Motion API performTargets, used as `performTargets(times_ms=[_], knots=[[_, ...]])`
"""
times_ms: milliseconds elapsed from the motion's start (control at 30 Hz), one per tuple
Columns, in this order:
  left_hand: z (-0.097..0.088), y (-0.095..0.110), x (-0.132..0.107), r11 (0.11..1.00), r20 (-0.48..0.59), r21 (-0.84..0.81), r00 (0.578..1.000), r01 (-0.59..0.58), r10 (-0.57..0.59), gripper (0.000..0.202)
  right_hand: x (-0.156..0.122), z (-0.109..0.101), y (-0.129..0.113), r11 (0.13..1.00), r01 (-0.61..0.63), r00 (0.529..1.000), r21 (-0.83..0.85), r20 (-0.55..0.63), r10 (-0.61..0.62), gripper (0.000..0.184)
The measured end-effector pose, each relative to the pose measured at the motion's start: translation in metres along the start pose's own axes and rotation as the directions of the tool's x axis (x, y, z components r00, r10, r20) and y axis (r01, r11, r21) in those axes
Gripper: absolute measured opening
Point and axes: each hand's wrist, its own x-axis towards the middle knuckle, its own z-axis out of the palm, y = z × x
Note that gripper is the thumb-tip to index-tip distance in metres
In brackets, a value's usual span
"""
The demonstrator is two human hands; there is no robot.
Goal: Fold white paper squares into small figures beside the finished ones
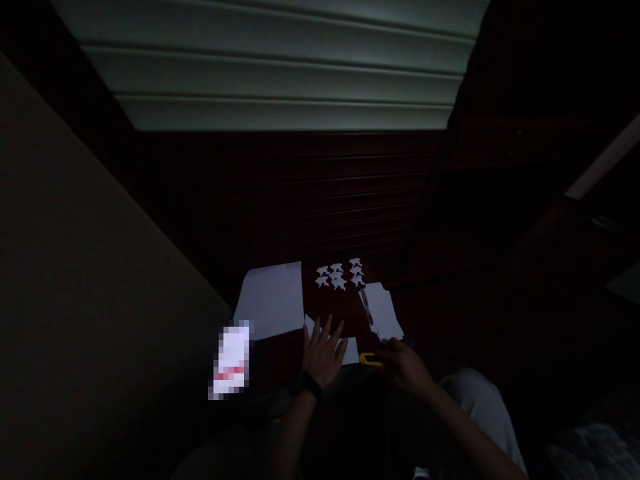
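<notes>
My left hand [323,357] lies flat with fingers spread on a small piece of white paper [352,351] near the front of the dark table. To its right, my right hand [407,367] is closed around a yellow utility knife [370,359], whose front end points left toward the paper's edge. In the dim light I cannot make out its blade. Just beyond the right hand is a stack of white paper [384,310] with a dark pen [367,305] lying along its left side. Several small white folded or cut paper shapes [337,275] sit in groups farther back.
A large white sheet [275,300] lies at the table's left. Beside it is a bright pixelated patch [233,360] whose content is hidden. Dark slatted panelling [300,193] rises behind the table, with pale shutter slats [290,80] above. A plain wall [75,267] stands on the left.
</notes>
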Motion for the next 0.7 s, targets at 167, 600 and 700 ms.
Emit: performTargets(times_ms=[167, 600, 700], knots=[[-0.001, 0.001, 0.001, 0.999, 0.031, 0.026, 0.999, 0.028, -0.029, 0.047, -0.006, -0.003, -0.003, 1.0, -0.022, 1.0, -0.016, -0.004, 0.022, 0.038], [0.004, -0.002, 0.001, 1.0, -0.016, -0.015, 1.0, -0.015, 0.015, 0.048, -0.015, 0.003, -0.017, 0.999, -0.013, 1.0, -0.031, -0.016, 0.012, 0.036], [0.005, -0.002, 0.001, 1.0, -0.023, -0.019, 1.0, -0.019, 0.019, 0.048, -0.016, 0.003, -0.019, 0.999, -0.024, 1.0, -0.026, -0.013, 0.024, 0.037]])
